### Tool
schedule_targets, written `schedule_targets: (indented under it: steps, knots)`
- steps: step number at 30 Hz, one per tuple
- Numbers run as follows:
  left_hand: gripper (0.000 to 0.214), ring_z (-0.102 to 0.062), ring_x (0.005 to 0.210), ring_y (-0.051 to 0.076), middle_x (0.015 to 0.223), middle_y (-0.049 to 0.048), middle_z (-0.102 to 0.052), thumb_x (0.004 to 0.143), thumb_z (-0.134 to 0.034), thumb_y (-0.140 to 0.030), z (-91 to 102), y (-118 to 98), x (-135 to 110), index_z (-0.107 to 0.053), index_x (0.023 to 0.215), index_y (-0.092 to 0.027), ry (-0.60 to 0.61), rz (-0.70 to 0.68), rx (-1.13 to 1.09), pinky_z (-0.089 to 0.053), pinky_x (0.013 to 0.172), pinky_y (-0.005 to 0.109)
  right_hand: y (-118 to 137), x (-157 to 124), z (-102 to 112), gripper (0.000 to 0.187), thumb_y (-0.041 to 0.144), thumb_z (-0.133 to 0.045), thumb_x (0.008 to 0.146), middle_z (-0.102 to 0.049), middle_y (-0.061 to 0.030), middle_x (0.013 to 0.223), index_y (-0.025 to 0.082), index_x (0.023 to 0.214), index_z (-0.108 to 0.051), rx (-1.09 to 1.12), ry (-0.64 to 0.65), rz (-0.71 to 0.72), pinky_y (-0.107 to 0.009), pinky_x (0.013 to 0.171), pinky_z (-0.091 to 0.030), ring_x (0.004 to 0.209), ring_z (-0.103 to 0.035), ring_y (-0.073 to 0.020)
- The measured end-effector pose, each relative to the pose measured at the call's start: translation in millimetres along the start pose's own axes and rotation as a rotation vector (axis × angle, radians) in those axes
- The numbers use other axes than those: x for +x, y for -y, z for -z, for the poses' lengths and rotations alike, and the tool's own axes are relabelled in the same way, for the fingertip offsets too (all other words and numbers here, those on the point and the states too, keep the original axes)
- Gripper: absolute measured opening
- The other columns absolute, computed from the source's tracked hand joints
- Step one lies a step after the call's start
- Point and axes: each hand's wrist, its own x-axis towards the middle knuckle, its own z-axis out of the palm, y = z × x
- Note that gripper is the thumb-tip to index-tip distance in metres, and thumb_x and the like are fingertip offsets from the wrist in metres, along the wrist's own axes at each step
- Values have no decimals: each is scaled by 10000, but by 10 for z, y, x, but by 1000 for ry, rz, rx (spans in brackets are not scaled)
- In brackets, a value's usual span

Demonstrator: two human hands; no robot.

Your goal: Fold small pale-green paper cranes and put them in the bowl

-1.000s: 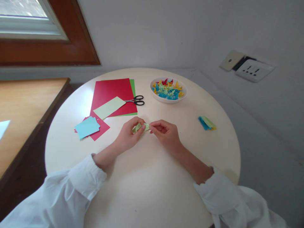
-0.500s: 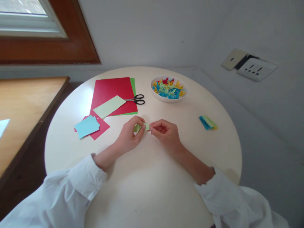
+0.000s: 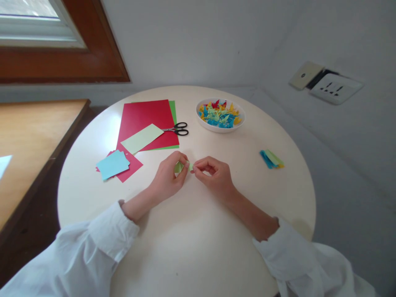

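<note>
A small folded piece of light green paper (image 3: pixel 178 167) is pinched between the thumb and fingers of my left hand (image 3: pixel 169 174), just above the middle of the table. My right hand (image 3: pixel 215 175) meets it from the right, thumb and fingertips closed on the paper's right end. Much of the paper is covered by the fingers, so its exact folded shape cannot be made out.
On the round white table (image 3: pixel 185 247) lie red sheets (image 3: pixel 145 115) over green, a pale green strip (image 3: pixel 142 139), scissors (image 3: pixel 181 128), blue squares (image 3: pixel 113 165) and folded slips (image 3: pixel 271 159). A white bowl (image 3: pixel 220 130) holds several small colourful folded-paper shapes.
The fingertips of my right hand have shifted slightly at the paper's right end, and less green shows between the hands. My left hand stays in place.
</note>
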Motion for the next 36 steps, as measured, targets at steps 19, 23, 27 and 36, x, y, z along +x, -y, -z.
schedule_targets:
  steps: [19, 23, 27, 36]
  knots:
    - [84, -594, 777, 161, 810, 19, -657, 760, -478, -121, 21, 71, 22, -497, 735, -199, 11, -159, 241, -438, 751, 297, -81, 19, 35, 53, 199, -553, 739, -650, -12, 699, 179, 716, -595, -210, 24, 102, -244, 628, -491, 636, -610, -122]
    - [94, -593, 749, 150, 785, 11, -659, 761, -469, -117, 22, 56, 29, -498, 723, -197, 1, -157, 229, -437, 750, 292, -90, 16, 34, 63, 212, -554, 754, -654, -11, 679, 182, 713, -591, -177, 35, 85, -248, 632, -500, 636, -623, -127]
    - [89, -582, 719, 151, 737, 8, -643, 755, -465, -119, 23, 60, 33, -493, 715, -194, 8, -145, 246, -428, 742, 297, -58, 17, 37, 74, 209, -558, 747, -640, -10, 649, 178, 684, -582, -215, 34, 90, -240, 597, -483, 609, -612, -124]
    - [65, -581, 684, 157, 711, 10, -637, 730, -462, -156, 26, 47, 40, -484, 679, -190, 57, -54, 202, -420, 741, 311, -49, 16, 36, 76, 203, -552, 729, -636, -10, 628, 176, 664, -581, -235, 37, 60, -246, 594, -471, 593, -598, -123]
